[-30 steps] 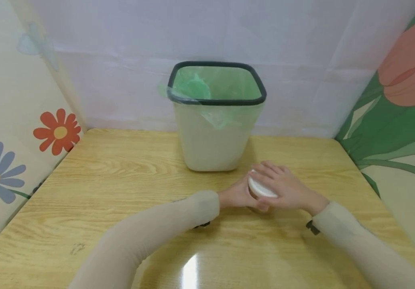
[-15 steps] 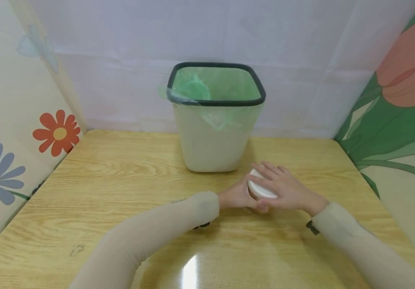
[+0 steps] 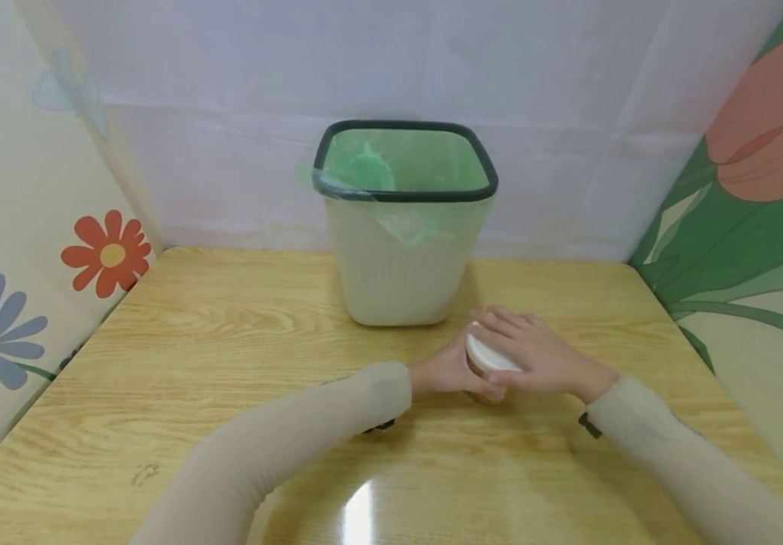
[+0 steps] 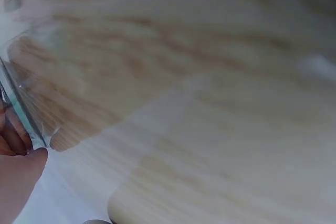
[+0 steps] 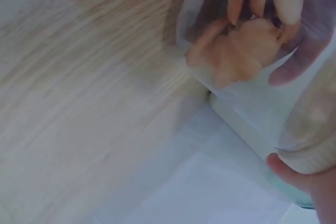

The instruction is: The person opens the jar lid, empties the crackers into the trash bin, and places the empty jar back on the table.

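A clear jar with a white lid (image 3: 490,352) stands tilted on or just above the table, right of centre in the head view. My left hand (image 3: 447,369) wraps round the jar's body from the left. Over the lid lies my right hand (image 3: 538,356), its fingers and thumb gripping the rim. In the right wrist view, the see-through jar (image 5: 239,53) holds orange-brown pieces at its bottom, and fingers show through its wall. The lid's ridged edge (image 5: 310,158) touches the right thumb there. Only part of the left hand (image 4: 18,182) appears in the left wrist view.
A pale waste bin (image 3: 405,265) with a black rim and a green liner stands behind the hands, close to the back wall. The wooden table (image 3: 248,318) stretches to flower-printed side walls. Light glares off its front.
Both hands stay on the jar and lid in nearly the same place. Right-hand fingers shift slightly on the lid, and the whole head view drifts a little.
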A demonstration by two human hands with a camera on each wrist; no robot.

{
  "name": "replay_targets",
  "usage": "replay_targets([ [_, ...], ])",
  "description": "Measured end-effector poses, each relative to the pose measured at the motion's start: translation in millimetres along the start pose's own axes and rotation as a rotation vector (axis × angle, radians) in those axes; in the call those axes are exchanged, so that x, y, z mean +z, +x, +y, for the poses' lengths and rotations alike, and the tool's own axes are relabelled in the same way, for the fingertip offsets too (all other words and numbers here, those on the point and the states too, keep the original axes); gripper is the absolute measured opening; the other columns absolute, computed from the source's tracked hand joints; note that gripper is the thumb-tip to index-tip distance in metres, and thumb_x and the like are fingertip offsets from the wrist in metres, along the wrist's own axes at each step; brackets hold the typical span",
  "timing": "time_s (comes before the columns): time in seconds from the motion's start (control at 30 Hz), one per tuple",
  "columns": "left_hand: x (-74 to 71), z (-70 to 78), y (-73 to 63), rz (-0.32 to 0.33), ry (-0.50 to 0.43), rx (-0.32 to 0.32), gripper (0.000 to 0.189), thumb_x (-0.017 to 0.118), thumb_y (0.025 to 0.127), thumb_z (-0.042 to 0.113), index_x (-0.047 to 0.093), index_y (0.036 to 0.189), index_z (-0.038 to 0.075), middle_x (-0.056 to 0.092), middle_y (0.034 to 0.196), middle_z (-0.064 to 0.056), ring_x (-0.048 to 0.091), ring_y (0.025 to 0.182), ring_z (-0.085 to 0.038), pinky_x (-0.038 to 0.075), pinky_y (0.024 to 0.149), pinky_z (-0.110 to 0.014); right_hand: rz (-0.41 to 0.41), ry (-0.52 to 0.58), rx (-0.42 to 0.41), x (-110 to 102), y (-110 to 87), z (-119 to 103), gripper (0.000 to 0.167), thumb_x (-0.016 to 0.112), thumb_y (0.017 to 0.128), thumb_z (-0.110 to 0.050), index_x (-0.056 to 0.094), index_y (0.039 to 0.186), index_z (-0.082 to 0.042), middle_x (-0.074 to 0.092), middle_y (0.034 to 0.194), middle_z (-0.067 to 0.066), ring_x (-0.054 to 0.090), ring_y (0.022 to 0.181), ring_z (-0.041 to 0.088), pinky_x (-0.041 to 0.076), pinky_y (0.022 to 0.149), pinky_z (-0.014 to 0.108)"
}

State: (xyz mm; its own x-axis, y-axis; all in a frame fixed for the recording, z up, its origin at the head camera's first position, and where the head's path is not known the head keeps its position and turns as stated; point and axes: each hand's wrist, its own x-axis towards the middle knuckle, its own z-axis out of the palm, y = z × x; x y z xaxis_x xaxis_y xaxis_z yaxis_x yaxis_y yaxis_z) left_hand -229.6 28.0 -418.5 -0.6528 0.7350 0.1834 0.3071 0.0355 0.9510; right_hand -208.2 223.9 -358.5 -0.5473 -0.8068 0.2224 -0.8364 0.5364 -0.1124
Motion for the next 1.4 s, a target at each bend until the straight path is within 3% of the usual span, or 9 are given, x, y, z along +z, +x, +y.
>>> replay_targets([
  [0.13,-0.7,0.4,-0.6,-0.024,0.008,-0.009,0.113,0.084,0.075,0.006,0.006,0.155,0.019,0.03,0.153,-0.002,0.041,0.13,-0.011,0.034,0.106,-0.026,-0.052,0.012,0.057,-3.3,0.6,-5.6,0.069,0.048,0.097,-0.053,0.041,0.147,-0.007,0.03,0.155,0.016,0.027,0.139,0.045,0.03,0.096,0.073],
  [0.43,-1.2,3.2,-4.5,0.005,0.024,-0.155,0.115,0.085,0.076,0.017,0.002,0.155,0.019,0.027,0.153,-0.001,0.044,0.125,-0.011,0.038,0.101,-0.026,-0.08,0.044,0.233,-5.4,4.2,-21.1,0.062,0.054,0.093,-0.043,0.044,0.146,-0.013,0.022,0.157,0.02,0.018,0.141,0.048,0.019,0.093,0.081],
  [0.6,-2.0,1.0,-1.9,0.002,0.039,-0.073,0.111,0.085,0.075,0.012,0.009,0.155,0.016,0.032,0.151,-0.004,0.045,0.126,-0.011,0.036,0.104,-0.026,-0.023,0.02,0.278,-0.1,9.5,-26.2,0.06,0.055,0.09,-0.044,0.047,0.142,-0.014,0.03,0.154,0.02,0.026,0.137,0.05,0.025,0.091,0.081],
  [0.77,-1.0,0.5,0.6,-0.005,0.006,0.033,0.102,0.084,0.072,0.003,0.021,0.152,0.011,0.042,0.144,-0.006,0.049,0.122,-0.013,0.04,0.102,-0.027,0.027,-0.005,0.276,3.9,10.9,-26.9,0.057,0.058,0.09,-0.045,0.052,0.138,-0.015,0.038,0.149,0.02,0.032,0.133,0.05,0.031,0.089,0.078],
  [0.87,-0.9,1.5,0.3,0.001,0.013,0.037,0.101,0.085,0.071,0.002,0.023,0.151,0.01,0.044,0.142,-0.006,0.049,0.121,-0.013,0.041,0.101,-0.027,0.045,-0.013,0.26,4.9,10.8,-25.4,0.057,0.059,0.088,-0.045,0.053,0.136,-0.015,0.04,0.147,0.019,0.034,0.132,0.048,0.034,0.088,0.075],
  [1.23,-2.8,2.3,2.3,-0.01,0.034,-0.002,0.108,0.086,0.072,0.009,0.015,0.153,0.018,0.039,0.143,-0.002,0.049,0.12,-0.013,0.042,0.099,-0.027,0.072,-0.035,0.14,6.1,7.4,-12.9,0.054,0.059,0.087,-0.047,0.057,0.132,-0.016,0.044,0.145,0.016,0.037,0.131,0.044,0.039,0.086,0.068],
  [1.4,-2.5,0.0,0.9,0.01,0.047,-0.061,0.116,0.089,0.07,0.012,0.009,0.154,0.022,0.038,0.144,0.0,0.048,0.119,-0.012,0.041,0.099,-0.027,0.085,-0.03,0.096,5.7,6.4,-10.5,0.053,0.06,0.086,-0.047,0.058,0.13,-0.017,0.046,0.144,0.015,0.038,0.13,0.044,0.041,0.086,0.063],
])
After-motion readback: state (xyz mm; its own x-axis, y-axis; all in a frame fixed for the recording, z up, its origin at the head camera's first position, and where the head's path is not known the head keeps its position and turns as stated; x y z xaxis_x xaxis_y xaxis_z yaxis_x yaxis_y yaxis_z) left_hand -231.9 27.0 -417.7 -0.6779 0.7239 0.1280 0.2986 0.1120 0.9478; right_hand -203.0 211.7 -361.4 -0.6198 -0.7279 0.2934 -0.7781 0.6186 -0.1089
